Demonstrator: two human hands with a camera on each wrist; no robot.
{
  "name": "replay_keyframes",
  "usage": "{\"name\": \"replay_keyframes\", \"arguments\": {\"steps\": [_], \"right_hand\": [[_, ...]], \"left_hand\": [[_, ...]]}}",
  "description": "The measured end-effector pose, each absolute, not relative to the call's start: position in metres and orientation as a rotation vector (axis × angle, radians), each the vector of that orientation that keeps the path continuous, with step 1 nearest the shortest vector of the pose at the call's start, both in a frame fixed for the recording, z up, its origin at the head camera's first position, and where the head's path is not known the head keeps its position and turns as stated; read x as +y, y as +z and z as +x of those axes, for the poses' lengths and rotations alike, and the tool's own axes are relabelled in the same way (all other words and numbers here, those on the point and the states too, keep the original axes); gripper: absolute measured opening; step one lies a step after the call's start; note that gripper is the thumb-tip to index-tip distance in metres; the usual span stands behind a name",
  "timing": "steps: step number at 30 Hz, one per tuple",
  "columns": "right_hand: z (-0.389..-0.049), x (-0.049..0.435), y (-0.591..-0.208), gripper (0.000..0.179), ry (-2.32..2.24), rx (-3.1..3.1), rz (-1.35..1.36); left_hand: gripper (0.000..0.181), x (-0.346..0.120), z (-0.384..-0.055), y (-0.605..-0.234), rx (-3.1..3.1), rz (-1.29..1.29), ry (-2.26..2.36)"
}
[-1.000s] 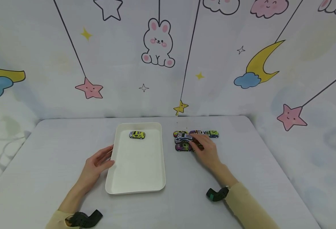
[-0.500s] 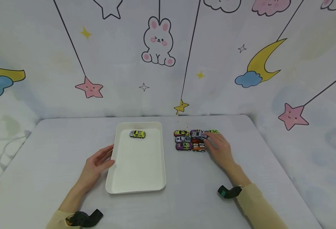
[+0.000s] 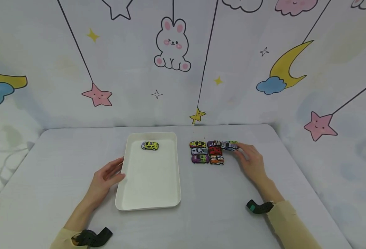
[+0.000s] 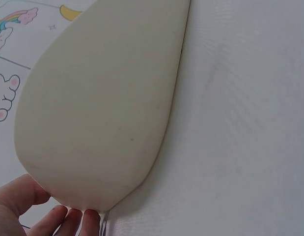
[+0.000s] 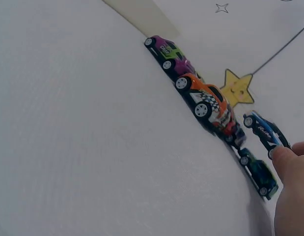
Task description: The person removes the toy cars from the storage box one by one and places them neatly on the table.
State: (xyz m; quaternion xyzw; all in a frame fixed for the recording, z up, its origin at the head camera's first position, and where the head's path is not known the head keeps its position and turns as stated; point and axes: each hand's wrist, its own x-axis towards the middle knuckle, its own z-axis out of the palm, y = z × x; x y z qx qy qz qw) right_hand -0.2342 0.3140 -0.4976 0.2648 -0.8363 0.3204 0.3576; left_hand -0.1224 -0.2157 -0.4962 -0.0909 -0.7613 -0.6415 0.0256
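My right hand (image 3: 253, 164) pinches a silver and blue toy car (image 5: 264, 132) by one end. The car is raised over the green toy car (image 5: 260, 174), which it mostly covers in the head view. Beside it, several toy cars stand close together, among them a red one (image 3: 215, 150), an orange one (image 3: 216, 159) and a purple one (image 3: 200, 159). The fingertips and thumb of my left hand (image 3: 103, 181) rest against the left side of a white tray (image 3: 148, 183). Near the tray's far end stands a yellow toy car (image 3: 150, 145).
A white cloth covers the table (image 3: 207, 214). Behind its far edge rises a white backdrop (image 3: 126, 76) printed with stars, moons and a rabbit. The tray stands left of the group of cars.
My right hand has carried the silver and blue car rightward over the group, from its left column to above the green car. My left hand and the tray stay put.
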Motion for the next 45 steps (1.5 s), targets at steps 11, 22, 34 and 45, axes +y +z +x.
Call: {"name": "replay_keyframes", "arguments": {"steps": [11, 22, 34, 45], "right_hand": [[-0.2332, 0.3209, -0.4949, 0.035, 0.861, -2.261, 0.577], [-0.2300, 0.3199, -0.4979, 0.032, 0.781, -2.307, 0.499], [-0.2299, 0.3210, -0.4992, 0.030, 0.788, -2.412, 0.435], [-0.2293, 0.3208, -0.5013, 0.031, 0.786, -2.424, 0.418]], "left_hand": [[0.058, -0.2172, -0.1240, -0.4965, -2.363, -0.259, -1.986], [0.058, -0.2167, -0.1246, -0.4974, -2.306, -0.294, -2.048], [0.058, -0.2164, -0.1232, -0.4968, -2.319, -0.282, -2.057], [0.057, -0.2162, -0.1229, -0.4965, -2.309, -0.297, -2.060]]}}
